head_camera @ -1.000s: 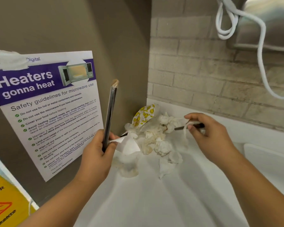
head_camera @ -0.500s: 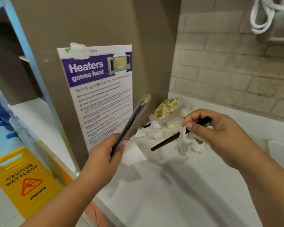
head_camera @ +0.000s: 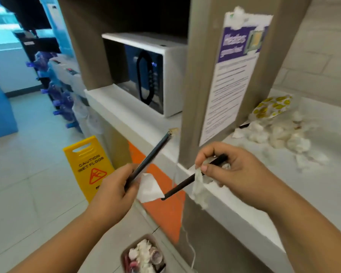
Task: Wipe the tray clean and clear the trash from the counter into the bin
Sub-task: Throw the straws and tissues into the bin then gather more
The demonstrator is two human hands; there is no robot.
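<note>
Fingers (head_camera: 206,154) of the right hand (head_camera: 232,174) curl over and, with the thumb, pinch a slim black plastic stick (head_camera: 177,188) together with a crumpled wad of white tissue (head_camera: 198,184). The stick slants down to the left, its free end past the front edge of the white counter (head_camera: 323,184). Fingers (head_camera: 125,172) of the left hand (head_camera: 112,194) wrap round the lower end of a thin, dark blue-grey flat item (head_camera: 154,153), seen edge-on and tilted up to the right with a tan scrap at its tip. They also hold a folded white paper piece (head_camera: 149,189) against it. Whether this item is the tray cannot be told. Below both hands, on the tiled floor, stands the open grey bin (head_camera: 124,255), filled with crumpled tissues. Trash on the counter, a heap of white tissue wads (head_camera: 280,134) touching a yellow smiley-print wrapper (head_camera: 272,107), lies behind the tan partition bearing a purple-headed microwave poster (head_camera: 230,79). Left of the partition are a white microwave (head_camera: 171,75) and, on the floor, a yellow wet-floor sign (head_camera: 89,166).
</note>
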